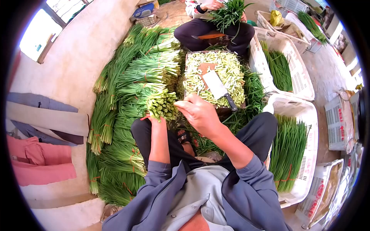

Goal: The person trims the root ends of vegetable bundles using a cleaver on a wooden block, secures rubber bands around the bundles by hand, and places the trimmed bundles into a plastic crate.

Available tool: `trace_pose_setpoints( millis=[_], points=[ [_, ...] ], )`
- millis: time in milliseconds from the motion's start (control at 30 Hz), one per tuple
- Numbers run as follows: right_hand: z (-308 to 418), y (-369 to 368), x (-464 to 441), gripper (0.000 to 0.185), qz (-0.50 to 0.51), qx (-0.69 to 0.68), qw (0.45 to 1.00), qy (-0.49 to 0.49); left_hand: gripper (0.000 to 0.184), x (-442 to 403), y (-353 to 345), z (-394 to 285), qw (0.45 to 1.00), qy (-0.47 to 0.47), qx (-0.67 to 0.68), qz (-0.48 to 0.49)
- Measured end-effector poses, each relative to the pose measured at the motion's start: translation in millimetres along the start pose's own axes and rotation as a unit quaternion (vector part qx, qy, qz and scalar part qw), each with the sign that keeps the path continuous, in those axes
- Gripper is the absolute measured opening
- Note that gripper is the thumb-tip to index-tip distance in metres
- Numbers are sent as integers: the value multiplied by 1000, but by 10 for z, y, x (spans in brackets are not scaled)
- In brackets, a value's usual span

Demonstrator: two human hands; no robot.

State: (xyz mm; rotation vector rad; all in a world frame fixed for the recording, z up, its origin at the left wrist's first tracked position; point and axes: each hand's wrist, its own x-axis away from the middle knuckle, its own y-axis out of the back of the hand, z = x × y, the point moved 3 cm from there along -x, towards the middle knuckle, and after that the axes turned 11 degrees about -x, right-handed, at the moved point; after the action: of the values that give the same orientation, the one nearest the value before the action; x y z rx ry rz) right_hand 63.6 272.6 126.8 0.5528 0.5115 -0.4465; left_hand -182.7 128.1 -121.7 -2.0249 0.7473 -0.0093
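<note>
A thick bunch of garlic chives (161, 104) is in my left hand (156, 120), its pale cut ends turned up toward me. A red tie hangs beside that hand. My right hand (201, 114) is closed in a pinch at the right side of the stem ends; what lies between its fingertips is too small to make out. Beyond my hands stands a chopping board (207, 68) strewn with short pale stem trimmings. On it lies a cleaver (216, 84), its black handle pointing toward me at the board's right front corner.
Many tied chive bundles (131, 100) are heaped along my left. To my right, a white crate (313, 150) holds long green chives, with another white crate (306, 82) behind it. Across the board sits a co-worker (216, 32) holding greens. Folded clothes (42, 158) lie far left.
</note>
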Motion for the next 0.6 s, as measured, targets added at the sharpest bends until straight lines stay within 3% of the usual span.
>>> trace_pose_setpoints(
  millis=[33,100,167,200,333,400,600],
  points=[
    [-37,-40,-36,20,0,2,1000,-1,55,-40,93,30,993,15,-72,-96],
    [-78,-116,-91,20,14,13,1000,21,56,23,-3,52,996,33,46,-75],
    [-90,-113,-127,20,32,5,999,28,55,51,-48,39,998,19,31,-47],
    [-113,-127,-130,20,38,4,999,25,54,54,24,78,994,30,53,-86],
    [-127,-98,-106,17,52,24,998,34,52,43,-13,114,998,37,44,-27],
    [-155,-99,-79,16,52,25,997,41,60,57,29,143,978,46,-1,-202],
    [-165,-131,-100,13,66,49,994,71,60,27,52,168,979,44,-7,-200]
  ],
)
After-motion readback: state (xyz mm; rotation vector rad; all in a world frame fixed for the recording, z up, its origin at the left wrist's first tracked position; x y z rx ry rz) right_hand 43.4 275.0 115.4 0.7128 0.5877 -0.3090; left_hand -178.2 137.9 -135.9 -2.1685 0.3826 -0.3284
